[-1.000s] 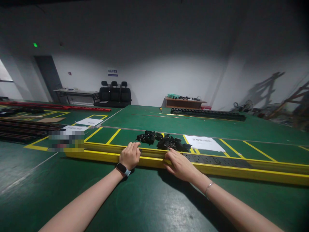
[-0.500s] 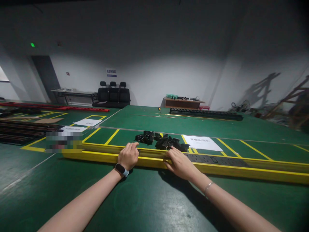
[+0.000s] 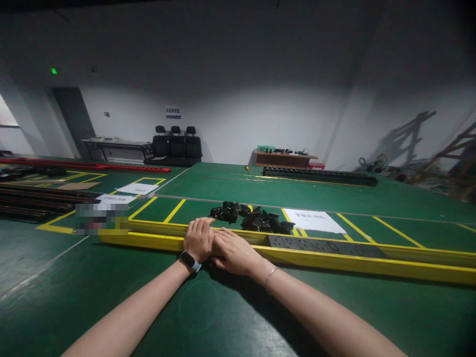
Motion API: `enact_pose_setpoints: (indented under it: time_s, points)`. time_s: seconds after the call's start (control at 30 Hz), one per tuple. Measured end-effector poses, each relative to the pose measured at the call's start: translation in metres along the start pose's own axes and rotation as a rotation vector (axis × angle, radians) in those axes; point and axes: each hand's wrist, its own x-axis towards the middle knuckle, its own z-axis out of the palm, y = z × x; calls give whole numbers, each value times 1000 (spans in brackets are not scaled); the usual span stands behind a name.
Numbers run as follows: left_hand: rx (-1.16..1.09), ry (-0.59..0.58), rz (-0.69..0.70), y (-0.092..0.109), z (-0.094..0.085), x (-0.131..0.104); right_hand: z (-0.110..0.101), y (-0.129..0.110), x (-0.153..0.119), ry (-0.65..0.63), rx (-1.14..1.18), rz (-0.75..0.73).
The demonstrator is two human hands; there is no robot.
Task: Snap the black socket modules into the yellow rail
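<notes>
A long yellow channel (image 3: 143,241) lies across the green surface in front of me. Inside it, right of my hands, sits a row of black socket modules (image 3: 305,243). My left hand (image 3: 199,240), with a smartwatch at the wrist, is curled over the channel's near wall. Pressed close beside it is my right hand (image 3: 236,252), fingers bent over the channel and their tips touching the left hand. What lies under the right fingers is hidden. Just behind the channel rests a pile of small black parts (image 3: 260,220).
A white paper sign (image 3: 314,221) lies behind the channel, among yellow floor lines. Farther back is a long black rail (image 3: 320,176). Dark bars (image 3: 40,201) are stacked at left. Black seats (image 3: 176,147) and a brown table (image 3: 282,159) stand by the wall.
My right hand has moved left along the channel, from the end of the socket modules to my left hand. My left hand has kept its place on the channel.
</notes>
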Motion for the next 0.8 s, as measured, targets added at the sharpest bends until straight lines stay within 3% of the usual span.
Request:
enact_pose_setpoints:
  time_s: [0.4,0.6,0.8]
  points:
    - [-6,-22,14,-1,0,0,-8,0,-3,-24,10,-20]
    - [-106,77,-22,-4,2,-4,-10,1,7,-38,-34,14]
    - [-165,130,-41,-4,2,-6,-3,4,18,-42,31,-65]
